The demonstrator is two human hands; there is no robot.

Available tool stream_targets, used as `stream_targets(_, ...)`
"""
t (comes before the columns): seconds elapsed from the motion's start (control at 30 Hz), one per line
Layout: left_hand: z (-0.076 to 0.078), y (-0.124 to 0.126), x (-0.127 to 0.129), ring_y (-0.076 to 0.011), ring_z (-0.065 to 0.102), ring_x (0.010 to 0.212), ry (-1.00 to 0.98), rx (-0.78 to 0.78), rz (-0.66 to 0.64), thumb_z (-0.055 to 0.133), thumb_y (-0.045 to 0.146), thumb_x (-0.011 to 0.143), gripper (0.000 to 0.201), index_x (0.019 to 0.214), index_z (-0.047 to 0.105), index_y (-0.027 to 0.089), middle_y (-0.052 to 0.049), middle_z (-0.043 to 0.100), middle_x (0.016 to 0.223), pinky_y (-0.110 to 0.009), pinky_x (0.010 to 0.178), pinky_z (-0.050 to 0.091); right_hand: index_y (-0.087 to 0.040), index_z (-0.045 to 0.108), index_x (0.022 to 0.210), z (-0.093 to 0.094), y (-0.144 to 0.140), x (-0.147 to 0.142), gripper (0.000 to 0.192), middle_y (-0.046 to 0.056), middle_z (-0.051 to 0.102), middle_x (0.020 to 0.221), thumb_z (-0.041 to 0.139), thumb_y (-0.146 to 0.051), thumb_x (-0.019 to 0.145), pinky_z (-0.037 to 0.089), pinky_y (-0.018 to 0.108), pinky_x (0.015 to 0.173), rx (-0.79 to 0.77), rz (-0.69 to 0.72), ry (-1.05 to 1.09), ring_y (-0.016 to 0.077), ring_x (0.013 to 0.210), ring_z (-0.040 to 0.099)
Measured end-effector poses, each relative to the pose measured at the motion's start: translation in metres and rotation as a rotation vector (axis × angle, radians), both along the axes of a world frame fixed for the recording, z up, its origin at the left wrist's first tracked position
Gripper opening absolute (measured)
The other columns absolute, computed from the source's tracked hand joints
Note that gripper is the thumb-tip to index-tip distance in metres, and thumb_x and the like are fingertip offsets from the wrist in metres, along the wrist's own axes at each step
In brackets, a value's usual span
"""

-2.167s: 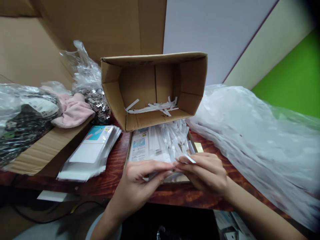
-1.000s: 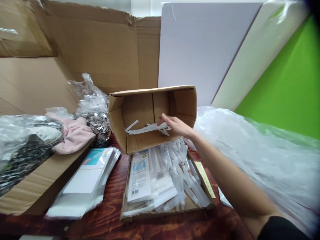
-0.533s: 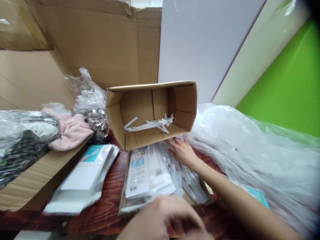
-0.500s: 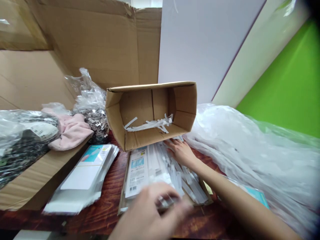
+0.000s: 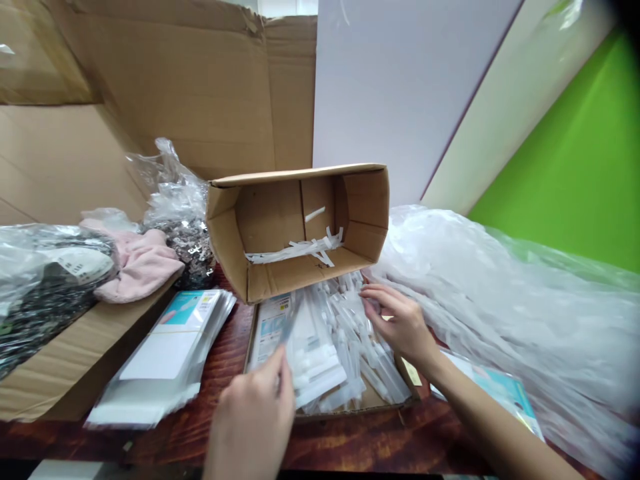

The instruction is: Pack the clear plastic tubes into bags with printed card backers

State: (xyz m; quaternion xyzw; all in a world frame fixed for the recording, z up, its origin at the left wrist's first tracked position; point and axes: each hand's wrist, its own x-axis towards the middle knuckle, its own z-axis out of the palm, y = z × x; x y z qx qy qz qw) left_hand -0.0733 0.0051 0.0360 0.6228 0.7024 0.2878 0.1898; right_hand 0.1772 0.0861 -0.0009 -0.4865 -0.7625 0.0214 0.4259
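Where the wooden tabletop (image 5: 220,373) meets tall cardboard sheets, a packing bench is seen from above.
Plastic sheeting: a crumpled clear heap (image 5: 505,293) fills the right side.
Tipped carton: an open cardboard box (image 5: 297,227) lies on its side, white paper strips (image 5: 300,248) inside.
Tray: a shallow cardboard tray (image 5: 373,399) below the carton holds narrow clear packets (image 5: 345,333).
Stack: flat sleeved cards (image 5: 170,347) lie left of the tray.
Right hand: the right hand (image 5: 400,323) rests on the packets, fingers loosely spread.
Left hand: the left hand (image 5: 253,417) pinches a thin, blurred clear packet (image 5: 287,330) over the tray.
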Motion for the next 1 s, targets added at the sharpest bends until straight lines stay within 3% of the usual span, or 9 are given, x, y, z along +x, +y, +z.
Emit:
stream_targets(0.07,0.009,0.004,-0.012,-0.0258,0.068,0.068,-0.147,0.199,0.137,0.070,0.033,0.078,0.021,0.098,0.077,0.028,-0.007,0.075,0.083,-0.029,0.066,0.047,-0.015,0.069,0.096,0.010,-0.011,0.003,0.016,0.009,0.069,0.102,0.057,-0.026,0.091,0.056,0.026,0.073,-0.023,-0.047,0.198,0.0168,0.091,0.067)
stream_targets(0.13,0.015,0.015,-0.018,-0.0240,0.069,0.084,-0.358,0.242,0.216,0.071,0.038,0.081,0.024,0.102,0.074,0.026,-0.004,0.075,0.096,-0.025,0.073,0.050,-0.015,0.070,0.094,0.015,-0.015,0.002,0.019,0.007,0.070,0.097,0.068,-0.031,0.085,0.053,0.023,0.064,-0.175,-0.084,0.520,0.0141,0.077,0.065)
stream_targets(0.27,0.009,0.039,-0.011,-0.0169,0.070,0.080,-0.944,-0.049,0.116,0.061,0.039,0.090,0.031,0.116,0.059,0.022,-0.006,0.070,0.113,-0.022,0.064,0.055,-0.012,0.070,0.090,0.013,0.001,-0.001,0.036,0.003,0.067,0.076,0.082,-0.037,0.068,0.043,0.018,0.050,-0.494,-0.062,0.950,0.0078,0.057,0.054)
stream_targets(0.37,-0.004,0.047,0.002,-0.0127,0.069,0.064,-1.128,-0.186,0.156,0.057,0.034,0.094,0.039,0.131,0.047,0.029,-0.006,0.067,0.116,-0.019,0.048,0.053,-0.010,0.069,0.086,0.016,0.019,-0.002,0.044,0.005,0.066,0.072,0.084,-0.044,0.063,0.039,0.018,0.044,-0.593,-0.001,1.066,0.0075,0.052,0.051)
stream_targets(0.43,-0.011,0.046,0.010,-0.0139,0.071,0.070,-1.229,-0.142,0.164,0.060,0.029,0.091,0.045,0.134,0.046,0.031,-0.006,0.066,0.119,-0.021,0.051,0.056,-0.010,0.068,0.082,0.020,0.021,-0.005,0.046,0.005,0.066,0.073,0.084,-0.047,0.061,0.040,0.018,0.043,-0.604,0.022,1.155,0.0076,0.051,0.052)
stream_targets(0.53,-0.013,0.042,0.019,-0.0153,0.071,0.080,-1.357,-0.034,0.150,0.069,0.019,0.084,0.056,0.135,0.047,0.029,-0.006,0.068,0.110,-0.020,0.058,0.058,-0.015,0.065,0.086,0.021,0.009,-0.013,0.043,0.003,0.068,0.082,0.080,-0.051,0.067,0.050,0.019,0.055,-0.487,-0.001,1.284,0.0086,0.062,0.060)
stream_targets(0.63,-0.010,0.040,0.025,-0.0105,0.069,0.073,-1.497,-0.048,0.145,0.066,0.011,0.085,0.054,0.134,0.049,0.027,-0.006,0.069,0.104,-0.012,0.053,0.053,-0.018,0.065,0.092,0.010,-0.009,-0.022,0.036,0.004,0.070,0.096,0.076,-0.048,0.075,0.054,0.022,0.070,-0.188,-0.137,1.333,0.0123,0.081,0.066)
stream_targets(0.77,-0.009,0.039,0.037,-0.0063,0.067,0.070,-1.648,-0.036,0.206,0.059,0.004,0.088,0.049,0.131,0.053,0.027,-0.005,0.068,0.111,-0.011,0.052,0.054,-0.014,0.069,0.091,-0.010,-0.031,-0.037,0.025,0.006,0.071,0.086,0.076,-0.034,0.078,0.053,0.022,0.062,0.083,-0.320,1.067,0.0139,0.072,0.066)
stream_targets(1.0,-0.010,0.033,0.057,-0.0097,0.069,0.070,-1.663,0.034,0.285,0.068,0.002,0.081,0.058,0.132,0.052,0.025,-0.004,0.069,0.098,-0.014,0.057,0.056,-0.014,0.069,0.100,-0.014,-0.054,-0.062,0.018,0.006,0.073,0.086,0.072,-0.017,0.082,0.058,0.033,0.067,0.652,-0.116,0.863,0.0196,0.077,0.071)
